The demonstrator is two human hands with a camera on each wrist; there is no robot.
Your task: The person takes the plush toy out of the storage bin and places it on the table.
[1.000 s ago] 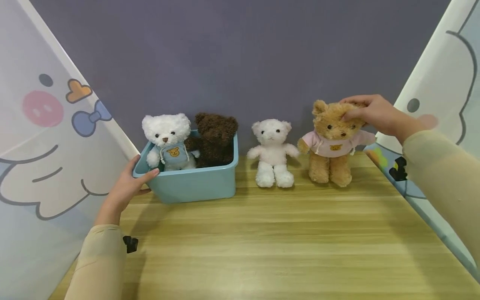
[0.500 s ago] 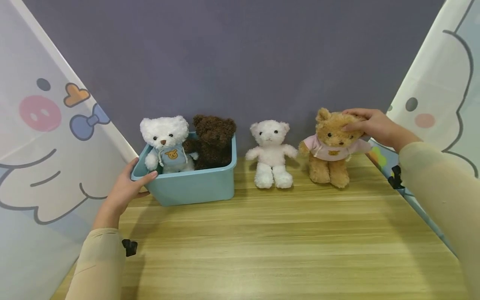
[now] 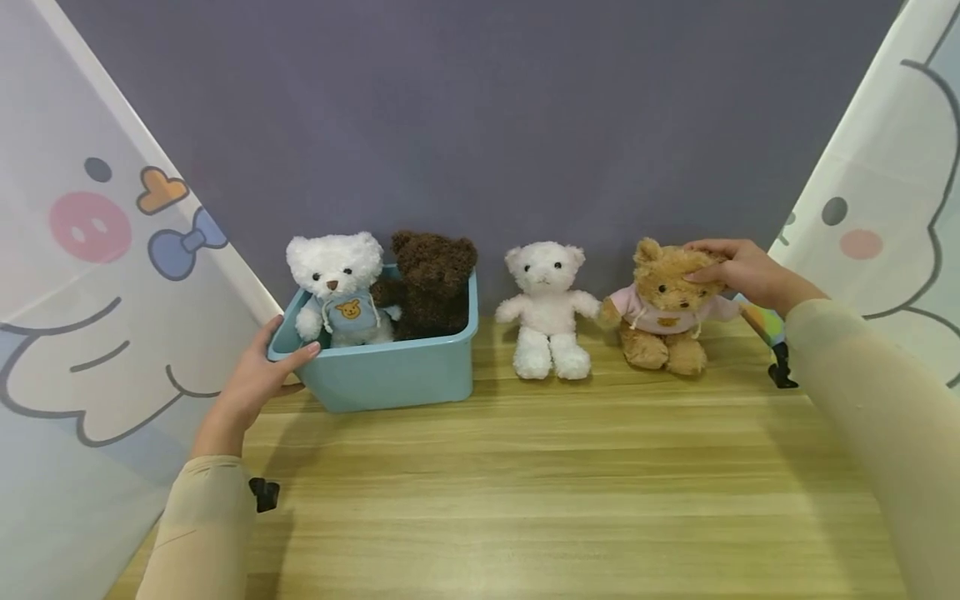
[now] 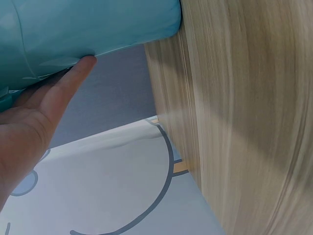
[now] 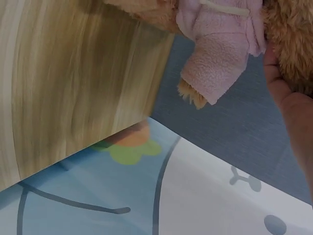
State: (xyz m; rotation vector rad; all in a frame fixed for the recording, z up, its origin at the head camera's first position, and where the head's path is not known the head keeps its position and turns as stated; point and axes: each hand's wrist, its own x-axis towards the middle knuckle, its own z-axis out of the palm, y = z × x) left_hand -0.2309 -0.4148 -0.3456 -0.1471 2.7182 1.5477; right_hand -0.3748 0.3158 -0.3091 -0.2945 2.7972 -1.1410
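My left hand (image 3: 255,375) grips the left end of a light blue plastic bin (image 3: 397,379), its thumb over the rim. In the left wrist view the fingers lie against the bin's wall (image 4: 98,29). Inside the bin sit a white teddy bear in a blue hoodie (image 3: 348,310) and a dark brown teddy bear (image 3: 433,283). At the right, my right hand (image 3: 757,273) holds a tan teddy bear in a pink hoodie (image 3: 667,346) by the head. That bear sits on the table, its legs pointing forward. Its pink sleeve (image 5: 215,66) hangs in the right wrist view.
Between the bin and the tan bear a plain white teddy bear (image 3: 543,312) sits against the grey back wall (image 3: 510,125). Cartoon-printed panels (image 3: 112,333) stand along both sides of the wooden table (image 3: 540,500).
My right hand has moved down with the tan bear, which has gone from standing upright to sitting with bent legs. The left hand and the bin stay in place.
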